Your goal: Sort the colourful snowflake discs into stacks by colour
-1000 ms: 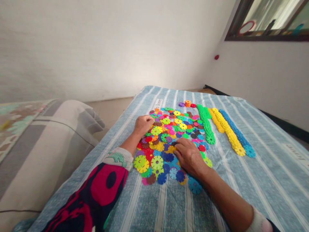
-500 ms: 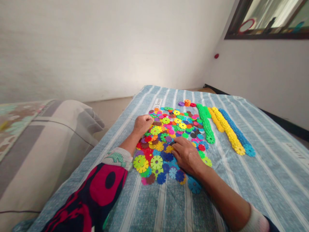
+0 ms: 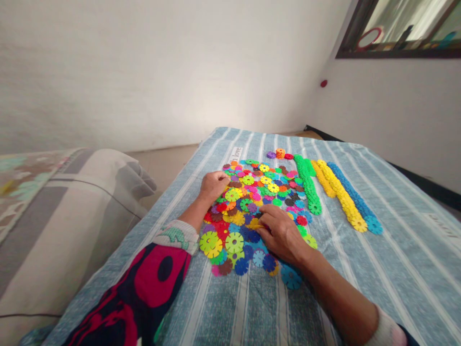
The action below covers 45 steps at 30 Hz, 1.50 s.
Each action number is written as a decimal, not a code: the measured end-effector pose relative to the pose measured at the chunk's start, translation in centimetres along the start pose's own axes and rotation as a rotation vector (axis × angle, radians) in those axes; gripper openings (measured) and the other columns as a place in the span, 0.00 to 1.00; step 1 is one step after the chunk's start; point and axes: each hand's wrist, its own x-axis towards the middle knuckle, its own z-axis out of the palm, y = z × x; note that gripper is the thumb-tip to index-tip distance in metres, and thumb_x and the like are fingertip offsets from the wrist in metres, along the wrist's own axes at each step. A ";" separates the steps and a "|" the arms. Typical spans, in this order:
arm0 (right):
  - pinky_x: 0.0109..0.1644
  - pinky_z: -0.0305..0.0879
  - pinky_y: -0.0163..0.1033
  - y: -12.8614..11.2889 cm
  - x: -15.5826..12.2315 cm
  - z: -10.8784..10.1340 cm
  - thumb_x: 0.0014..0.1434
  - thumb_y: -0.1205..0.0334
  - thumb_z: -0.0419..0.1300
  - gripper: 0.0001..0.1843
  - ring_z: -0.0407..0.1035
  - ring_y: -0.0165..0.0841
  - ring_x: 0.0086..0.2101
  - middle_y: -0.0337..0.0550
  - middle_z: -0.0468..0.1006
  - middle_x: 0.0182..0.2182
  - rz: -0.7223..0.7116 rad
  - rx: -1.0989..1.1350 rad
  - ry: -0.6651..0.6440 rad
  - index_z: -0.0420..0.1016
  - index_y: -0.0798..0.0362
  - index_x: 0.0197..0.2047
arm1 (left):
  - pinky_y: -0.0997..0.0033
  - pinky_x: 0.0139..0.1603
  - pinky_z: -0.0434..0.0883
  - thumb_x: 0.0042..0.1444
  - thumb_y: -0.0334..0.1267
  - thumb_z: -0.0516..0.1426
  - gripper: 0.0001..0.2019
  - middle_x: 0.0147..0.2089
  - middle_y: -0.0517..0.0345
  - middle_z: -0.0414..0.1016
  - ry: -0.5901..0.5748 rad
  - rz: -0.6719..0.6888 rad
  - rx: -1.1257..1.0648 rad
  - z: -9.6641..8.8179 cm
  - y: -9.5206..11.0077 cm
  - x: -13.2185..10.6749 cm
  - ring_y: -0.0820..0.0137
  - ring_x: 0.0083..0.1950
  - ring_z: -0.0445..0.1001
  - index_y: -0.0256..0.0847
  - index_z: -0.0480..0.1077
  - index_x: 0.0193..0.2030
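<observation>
A pile of notched plastic discs (image 3: 234,242) in many colours lies spread on the striped cloth. At the pile's left edge rests my left hand (image 3: 213,185), thumb and fingers drawn together; whatever may be between them is hidden. My right hand (image 3: 281,232) is over the pile's right side, pinching a yellow disc (image 3: 255,224) between thumb and fingers. Dark blue discs (image 3: 249,235) lie just beneath those fingertips. Beside the right wrist is a large blue disc (image 3: 291,277) on the cloth.
Overlapping rows of green discs (image 3: 309,190), yellow discs (image 3: 344,199) and blue discs (image 3: 355,199) run along the right. Small stacks of orange discs (image 3: 280,153) and purple discs (image 3: 271,154) stand at the back. A grey-and-white covered object (image 3: 104,192) is at left; a wall (image 3: 144,72) rises behind.
My right hand has closed on a yellow disc, which now shows tilted at its fingertips. My left hand has stayed in place.
</observation>
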 end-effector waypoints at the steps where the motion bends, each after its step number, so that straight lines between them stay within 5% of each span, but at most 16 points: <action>1: 0.51 0.65 0.47 -0.1 0.0 0.0 0.60 0.67 0.58 0.06 0.67 0.40 0.46 0.51 0.73 0.44 -0.021 0.008 0.004 0.68 0.53 0.30 | 0.71 0.34 0.67 0.46 0.43 0.55 0.12 0.29 0.56 0.78 0.003 0.004 -0.003 0.0 0.0 0.0 0.66 0.33 0.73 0.38 0.76 0.27; 14: 0.51 0.65 0.47 0.1 0.1 -0.2 0.60 0.65 0.59 0.01 0.66 0.41 0.46 0.50 0.73 0.43 -0.010 -0.071 -0.017 0.72 0.53 0.37 | 0.70 0.34 0.67 0.45 0.43 0.55 0.12 0.27 0.56 0.78 0.006 0.004 0.004 0.0 0.1 0.0 0.65 0.32 0.73 0.38 0.76 0.26; 20: 0.52 0.64 0.48 0.4 0.3 -0.1 0.58 0.64 0.61 0.08 0.65 0.42 0.48 0.51 0.72 0.45 0.016 -0.089 -0.056 0.73 0.53 0.43 | 0.71 0.35 0.67 0.45 0.43 0.55 0.12 0.29 0.56 0.79 0.006 0.015 0.018 0.0 -0.1 0.0 0.65 0.33 0.74 0.38 0.77 0.27; 27: 0.51 0.65 0.46 0.2 0.3 -0.2 0.57 0.68 0.61 0.02 0.67 0.41 0.47 0.50 0.73 0.44 0.048 0.024 -0.021 0.73 0.53 0.35 | 0.71 0.34 0.67 0.46 0.44 0.55 0.13 0.30 0.56 0.79 -0.006 -0.009 0.041 -0.1 0.0 0.1 0.65 0.33 0.74 0.39 0.77 0.28; 33: 0.46 0.65 0.41 0.1 0.4 -1.2 0.58 0.67 0.61 0.08 0.68 0.36 0.41 0.45 0.74 0.39 0.079 0.159 -0.003 0.69 0.52 0.27 | 0.71 0.35 0.67 0.45 0.43 0.55 0.12 0.29 0.56 0.79 -0.007 -0.017 0.028 -0.2 0.4 -0.1 0.66 0.33 0.73 0.38 0.77 0.28; 45: 0.42 0.61 0.37 0.0 1.1 -2.0 0.60 0.68 0.59 0.11 0.67 0.32 0.36 0.42 0.74 0.30 0.069 -0.026 -0.133 0.71 0.54 0.25 | 0.70 0.38 0.68 0.45 0.44 0.55 0.12 0.30 0.58 0.80 0.002 0.004 0.079 -0.7 0.7 0.4 0.65 0.34 0.74 0.41 0.77 0.28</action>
